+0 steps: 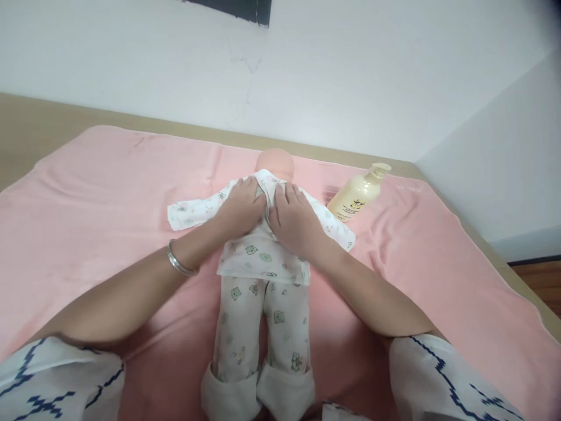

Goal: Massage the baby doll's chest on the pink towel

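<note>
On its back lies a doll [275, 162] with its head toward the wall; its face does not show. It wears a white long-sleeved baby shirt [263, 257] and matching baby trousers [241, 327] with green animal prints and wide white cuffs. My left hand [242, 206], below a silver bangle, is closed on the shirt's front near the neck. Beside it my right hand [295, 219] pinches the other side of the front, fingers bent over the chest. Between my thumbs the cloth is bunched up. My hands hide the upper fastening.
A pale yellow pump bottle [357, 193] leans to the right of the doll's sleeve. Beneath everything a pink blanket [109, 234] covers the wooden surface [26, 123]. A white wall [328, 70] rises behind, with a dark panel [245, 9] at the top.
</note>
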A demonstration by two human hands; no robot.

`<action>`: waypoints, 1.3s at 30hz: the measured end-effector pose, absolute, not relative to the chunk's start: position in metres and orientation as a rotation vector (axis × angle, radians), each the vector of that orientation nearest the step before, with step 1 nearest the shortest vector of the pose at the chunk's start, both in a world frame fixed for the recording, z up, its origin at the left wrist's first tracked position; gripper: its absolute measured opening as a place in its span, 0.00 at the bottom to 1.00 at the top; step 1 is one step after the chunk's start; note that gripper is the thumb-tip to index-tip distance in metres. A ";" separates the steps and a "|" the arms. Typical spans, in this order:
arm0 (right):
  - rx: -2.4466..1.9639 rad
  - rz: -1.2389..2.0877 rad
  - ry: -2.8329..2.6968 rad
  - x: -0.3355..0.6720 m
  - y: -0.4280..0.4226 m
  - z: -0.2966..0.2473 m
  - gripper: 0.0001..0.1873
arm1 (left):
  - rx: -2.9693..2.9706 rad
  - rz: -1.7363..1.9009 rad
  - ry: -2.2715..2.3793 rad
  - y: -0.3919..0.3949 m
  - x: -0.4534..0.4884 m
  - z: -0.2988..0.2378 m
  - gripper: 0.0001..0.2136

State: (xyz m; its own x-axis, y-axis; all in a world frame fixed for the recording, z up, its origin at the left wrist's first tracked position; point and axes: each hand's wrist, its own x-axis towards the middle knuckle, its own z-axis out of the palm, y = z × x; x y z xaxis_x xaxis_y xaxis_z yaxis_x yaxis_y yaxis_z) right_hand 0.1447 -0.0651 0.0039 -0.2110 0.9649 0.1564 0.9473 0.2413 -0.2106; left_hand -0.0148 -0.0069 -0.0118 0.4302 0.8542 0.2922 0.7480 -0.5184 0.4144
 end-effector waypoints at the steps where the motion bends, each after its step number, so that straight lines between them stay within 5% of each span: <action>1: -1.728 0.105 -2.287 0.143 -0.069 0.004 0.35 | 2.434 0.703 1.448 -0.003 -0.015 -0.013 0.17; 8: -1.837 0.363 -2.177 0.155 -0.038 0.016 0.33 | 2.526 0.678 1.443 -0.044 -0.003 -0.004 0.26; 16: -1.797 0.063 -2.223 0.131 -0.079 0.003 0.34 | 2.621 0.686 1.381 -0.006 -0.015 -0.017 0.21; 23: -1.926 0.213 -2.071 0.153 -0.040 0.002 0.37 | 2.590 0.734 1.323 -0.049 -0.002 -0.004 0.24; 29: -1.843 0.048 -2.195 0.136 -0.073 -0.001 0.37 | 2.584 0.643 1.376 -0.014 -0.012 -0.012 0.20; 39: -1.922 0.270 -2.066 0.151 -0.039 0.004 0.38 | 2.297 0.677 1.448 -0.036 0.001 -0.008 0.30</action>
